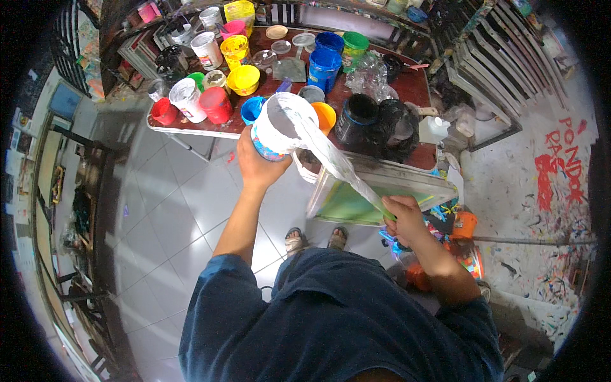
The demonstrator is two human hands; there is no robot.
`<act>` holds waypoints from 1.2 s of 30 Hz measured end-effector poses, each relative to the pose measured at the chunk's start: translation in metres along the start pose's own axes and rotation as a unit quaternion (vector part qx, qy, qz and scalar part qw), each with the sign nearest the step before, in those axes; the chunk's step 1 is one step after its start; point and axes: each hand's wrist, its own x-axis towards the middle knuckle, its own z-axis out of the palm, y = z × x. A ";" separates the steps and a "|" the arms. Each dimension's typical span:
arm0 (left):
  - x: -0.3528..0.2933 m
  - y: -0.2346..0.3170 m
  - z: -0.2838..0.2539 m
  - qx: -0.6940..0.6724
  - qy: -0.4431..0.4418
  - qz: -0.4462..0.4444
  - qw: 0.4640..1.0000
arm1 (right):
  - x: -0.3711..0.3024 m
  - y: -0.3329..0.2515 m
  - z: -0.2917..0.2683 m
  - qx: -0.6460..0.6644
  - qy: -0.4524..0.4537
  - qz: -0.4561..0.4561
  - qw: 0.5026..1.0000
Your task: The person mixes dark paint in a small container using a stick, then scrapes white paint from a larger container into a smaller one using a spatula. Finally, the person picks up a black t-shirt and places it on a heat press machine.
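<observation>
My left hand is wrapped round the side of a white paint tub and holds it tilted near the table's front edge. White paint coats the inside of the tub. In my right hand is the lower end of a long stirring stick, thickly covered in white paint. Its far end reaches over the tub's rim into the opening. Below the stick, a screen-printing frame with greenish mesh leans by the table.
The dark red table bears many paint tubs, among them a blue tub, a yellow tub, a red tub and a black tub. More frames stand in a rack at the right. An orange bucket sits near my right arm.
</observation>
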 end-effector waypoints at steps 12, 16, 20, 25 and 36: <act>0.015 -0.003 -0.001 -0.042 0.023 -0.030 0.998 | -0.011 0.001 -0.011 -0.036 0.052 -0.058 0.996; 0.022 0.014 -0.006 -0.034 0.005 -0.088 0.996 | -0.009 -0.005 -0.022 0.032 0.045 -0.085 0.995; 0.013 0.034 -0.002 -0.101 -0.069 -0.136 0.983 | -0.010 -0.030 -0.016 0.049 0.049 -0.168 0.983; -0.001 0.041 0.012 -0.145 -0.128 -0.108 0.975 | -0.004 -0.045 -0.020 -0.464 0.230 -0.597 0.613; -0.019 0.066 0.013 -0.186 -0.131 -0.080 0.970 | -0.065 -0.111 -0.036 -0.559 0.329 -0.611 0.453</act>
